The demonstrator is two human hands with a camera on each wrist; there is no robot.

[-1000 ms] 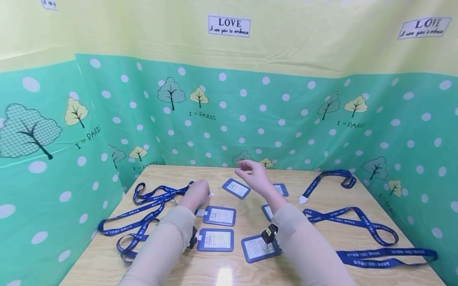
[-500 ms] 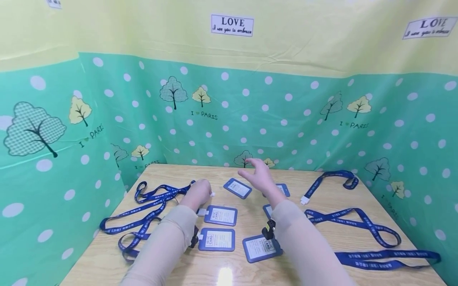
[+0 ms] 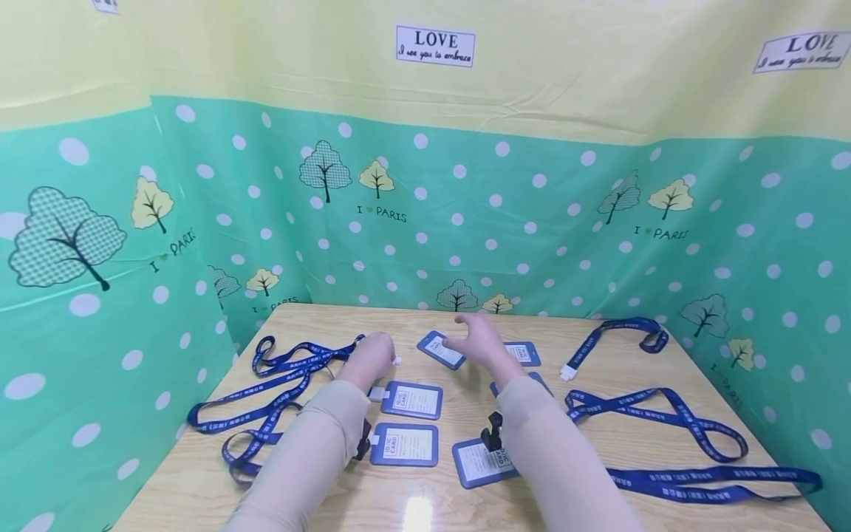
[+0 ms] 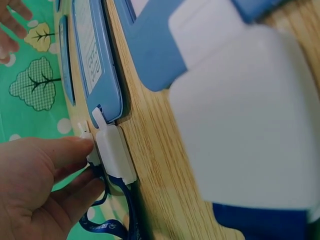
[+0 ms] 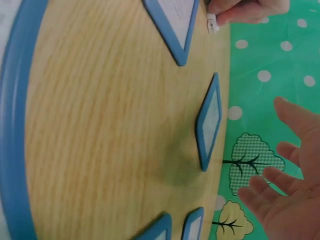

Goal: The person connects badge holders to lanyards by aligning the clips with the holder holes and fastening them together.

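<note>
My left hand [image 3: 374,358] pinches a white plastic lanyard clip [image 5: 212,24] between thumb and fingers, with its blue strap hanging below in the left wrist view. My right hand [image 3: 484,346] hovers with spread fingers and holds nothing. It is nearest to a tilted blue card holder [image 3: 432,343] at the back, and covers part of it in the head view. Two more card holders, one farther [image 3: 414,401] and one nearer [image 3: 404,445], lie beside my left forearm, each with a white clip at its slot end. A white clip [image 4: 116,152] lies just beside my left fingers.
Blue lanyards [image 3: 292,366] lie tangled on the left. On the right are a curled lanyard [image 3: 585,351], a looped one [image 3: 671,403] and a folded one [image 3: 718,473]. More card holders [image 3: 524,353] lie around my right arm. A green dotted curtain [image 3: 399,244] borders the wooden table [image 3: 459,510].
My right hand has lowered towards the tilted card holder at the back, its fingers still spread. My left hand keeps its pinch on the clip in about the same place. The head view shifts slightly.
</note>
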